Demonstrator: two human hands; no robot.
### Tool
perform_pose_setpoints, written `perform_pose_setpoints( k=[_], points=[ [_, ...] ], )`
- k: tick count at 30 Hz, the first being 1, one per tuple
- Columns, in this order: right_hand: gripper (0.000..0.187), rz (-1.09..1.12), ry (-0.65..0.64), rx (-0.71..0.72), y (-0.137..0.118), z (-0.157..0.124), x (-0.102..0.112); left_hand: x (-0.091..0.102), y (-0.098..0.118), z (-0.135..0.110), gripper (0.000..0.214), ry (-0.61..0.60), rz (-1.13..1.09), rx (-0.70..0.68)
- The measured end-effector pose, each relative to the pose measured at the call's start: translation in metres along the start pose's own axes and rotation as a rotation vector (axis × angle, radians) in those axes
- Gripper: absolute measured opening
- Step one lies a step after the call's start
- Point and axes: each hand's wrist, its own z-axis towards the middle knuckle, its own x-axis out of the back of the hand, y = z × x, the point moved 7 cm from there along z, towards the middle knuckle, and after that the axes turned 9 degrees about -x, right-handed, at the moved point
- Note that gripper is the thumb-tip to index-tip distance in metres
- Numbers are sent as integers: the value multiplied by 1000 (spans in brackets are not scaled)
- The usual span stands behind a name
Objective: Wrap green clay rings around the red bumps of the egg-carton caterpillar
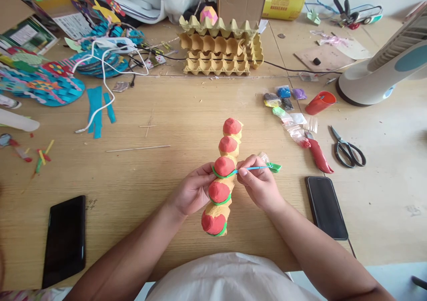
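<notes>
A strip of egg carton point(231, 182) with several bumps stands out over the table, each bump capped with red clay point(224, 166). Thin green clay bands point(220, 202) run round the bases of the three nearest bumps. My left hand point(195, 187) grips the strip from its left side, fingers partly hidden behind it. Between the thumb and fingers of my right hand point(258, 181) is a thin blue stick point(255, 168); its tip touches the green band on the middle bump. Just beyond that hand lies a green clay packet point(275, 167).
Scissors point(348, 147), a red-handled knife point(320, 153), a red cup point(320, 102) and a phone point(326, 207) lie on the right. Stacked egg cartons point(216, 47) stand at the back. A white fan point(376, 76) is far right, a black tablet point(64, 238) near left.
</notes>
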Motion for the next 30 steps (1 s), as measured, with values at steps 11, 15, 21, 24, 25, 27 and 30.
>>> perform_pose_setpoints(
  k=[11, 15, 21, 24, 25, 27, 30],
  points=[
    [35, 91, -2, -53, 2, 0, -3, -1, 2, 0, 23, 17, 13, -18],
    [34, 106, -10, -57, 2, 0, -4, -3, 2, 0, 20, 19, -1, -9],
    [36, 100, 12, -65, 3, 0, -4, -4, 2, 0, 18, 12, 0, -9],
    [33, 124, 7, -68, 3, 0, -4, -3, 1, 0, 21, 6, -4, -11],
    [32, 128, 5, -69, 3, 0, -4, -3, 1, 0, 21, 5, -4, -12],
    [32, 122, 7, -72, 3, 0, -4, -1, 0, -1, 21, 5, 0, -13],
    [34, 109, 0, -78, 2, 0, -4, 0, -1, -1, 23, 7, 7, -1]
  ],
)
